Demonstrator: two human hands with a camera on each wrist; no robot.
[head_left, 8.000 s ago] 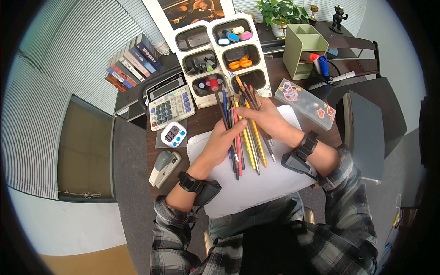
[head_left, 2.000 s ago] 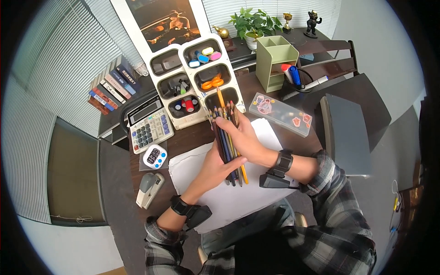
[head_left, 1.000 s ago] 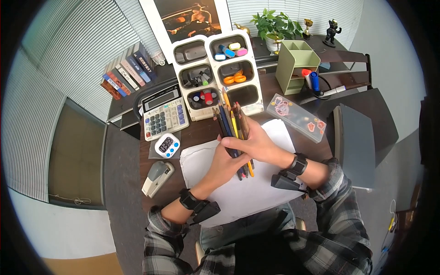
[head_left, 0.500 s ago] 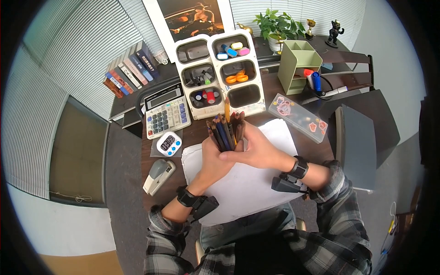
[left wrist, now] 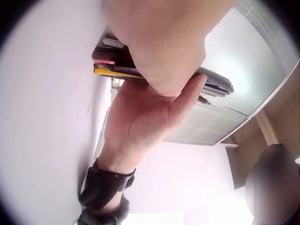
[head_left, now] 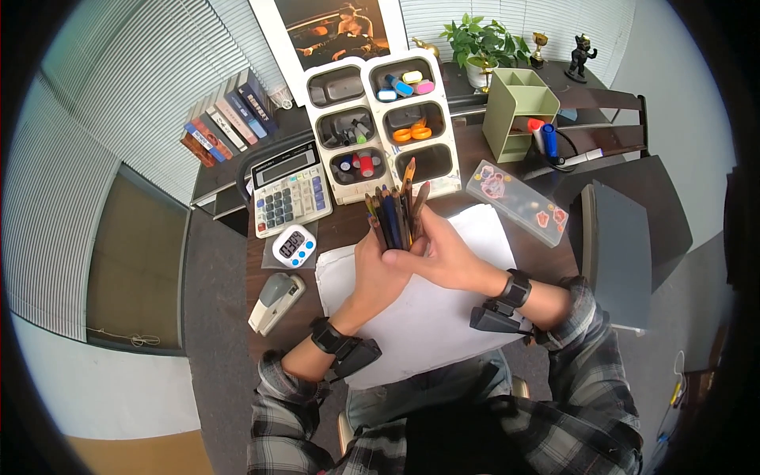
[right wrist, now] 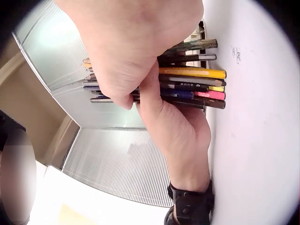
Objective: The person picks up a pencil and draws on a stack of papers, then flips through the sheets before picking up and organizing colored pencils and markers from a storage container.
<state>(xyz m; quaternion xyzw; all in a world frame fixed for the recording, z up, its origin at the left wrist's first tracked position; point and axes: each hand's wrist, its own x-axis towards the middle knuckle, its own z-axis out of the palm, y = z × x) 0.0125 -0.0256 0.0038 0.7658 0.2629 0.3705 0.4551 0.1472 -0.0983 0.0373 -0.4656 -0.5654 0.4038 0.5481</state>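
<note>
A bundle of pencils (head_left: pixel 390 215) stands upright between both hands, tips toward the organizer. The left hand (head_left: pixel 377 273) wraps the bundle from the left, and the right hand (head_left: pixel 453 255) grips it from the right, its thumb crossing over the left hand. In the right wrist view the lower ends of the pencils (right wrist: pixel 192 72), yellow, blue, pink and dark, lie close to the white paper (right wrist: pixel 248 117); whether they touch it is unclear. The left wrist view shows pencils (left wrist: pixel 119 72) passing behind the hands. Palms hide the middle of the bundle.
Beyond the hands stands a white six-compartment organizer (head_left: pixel 388 186) with markers and orange scissors. Calculator (head_left: pixel 289 194), timer (head_left: pixel 294 246) and stapler (head_left: pixel 276 303) are on the left. A clear case (head_left: pixel 518 203), green holder (head_left: pixel 518 111) and dark folder (head_left: pixel 617 245) are on the right.
The spread pencils of the earliest frame are gathered into a tight upright bundle. Since half a second ago the hands have barely moved, and the pencil tips have shifted slightly.
</note>
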